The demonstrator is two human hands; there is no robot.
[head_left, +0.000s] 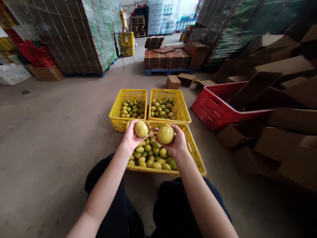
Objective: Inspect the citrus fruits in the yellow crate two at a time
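My left hand (132,137) is closed round a yellow lemon (141,129) with a pointed end. In my right hand (178,140) sits a larger, lumpy yellow lemon (165,134). Both are held side by side above the near yellow crate (195,155), which holds many yellow and greenish lemons (156,165). Just beyond it stand two more yellow crates, the left one (115,112) and the right one (184,109), each with yellow and green lemons in it. My forearms hide part of the near crate's edges.
To the right, a red crate (210,105) stands among piled open cardboard boxes (279,138). Small boxes (172,82) lie on the floor behind the yellow crates. Farther back, bundled flat cartons (177,59) rest on a blue pallet (162,71), between tall wrapped stacks (99,36).
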